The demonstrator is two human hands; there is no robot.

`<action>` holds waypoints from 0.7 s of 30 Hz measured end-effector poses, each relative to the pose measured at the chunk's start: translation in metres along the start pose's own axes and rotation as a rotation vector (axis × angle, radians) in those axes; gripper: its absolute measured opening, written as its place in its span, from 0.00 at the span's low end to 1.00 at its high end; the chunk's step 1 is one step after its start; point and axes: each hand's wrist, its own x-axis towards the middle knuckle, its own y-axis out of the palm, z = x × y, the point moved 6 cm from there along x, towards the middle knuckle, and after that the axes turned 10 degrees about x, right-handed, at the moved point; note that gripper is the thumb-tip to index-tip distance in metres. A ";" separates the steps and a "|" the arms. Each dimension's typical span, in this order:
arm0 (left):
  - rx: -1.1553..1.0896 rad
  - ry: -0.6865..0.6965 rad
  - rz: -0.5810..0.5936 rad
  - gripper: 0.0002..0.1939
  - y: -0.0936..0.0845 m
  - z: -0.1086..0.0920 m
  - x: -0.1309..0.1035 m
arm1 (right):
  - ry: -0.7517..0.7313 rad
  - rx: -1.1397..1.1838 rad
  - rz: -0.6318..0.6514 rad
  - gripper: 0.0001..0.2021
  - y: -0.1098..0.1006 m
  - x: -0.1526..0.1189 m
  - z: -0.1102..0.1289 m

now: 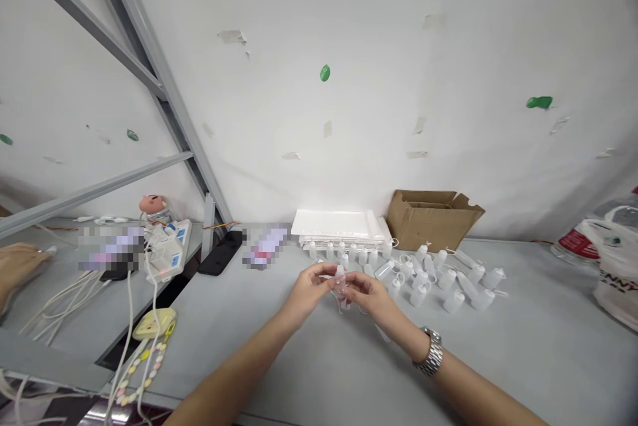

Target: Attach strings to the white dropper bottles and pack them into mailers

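Between my two hands, above the grey table [319, 373], is a small translucent plastic bottle [340, 282]. My left hand [315, 285] pinches it from the left, fingers curled round its upper part. From the other side my right hand [367, 294] closes on the same bottle; a metal watch [431, 351] is on that wrist. A thin pale strap hangs below the fingers. Just beyond and to the right, several similar bottles [419, 294] with white caps stand or lie on the table, some with looped straps.
Behind the bottles are a stack of white trays [339, 223] and an open cardboard box [431, 220]. Phones [222, 253], a power strip [172, 253], cables and a yellow case [154, 323] lie left. A plastic bag [618, 266] stands far right. Another person's hand [20, 266] is far left.
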 end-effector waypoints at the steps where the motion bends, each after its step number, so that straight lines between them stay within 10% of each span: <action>1: 0.071 0.024 0.026 0.18 0.001 0.000 0.003 | 0.006 0.020 -0.015 0.19 -0.002 -0.002 0.001; 12: 0.987 0.257 0.025 0.16 -0.014 0.029 0.006 | 0.049 0.109 -0.190 0.19 -0.030 -0.015 0.002; 21: 0.947 0.354 -0.045 0.07 -0.010 0.024 0.006 | 0.058 0.076 -0.133 0.20 -0.019 -0.017 -0.008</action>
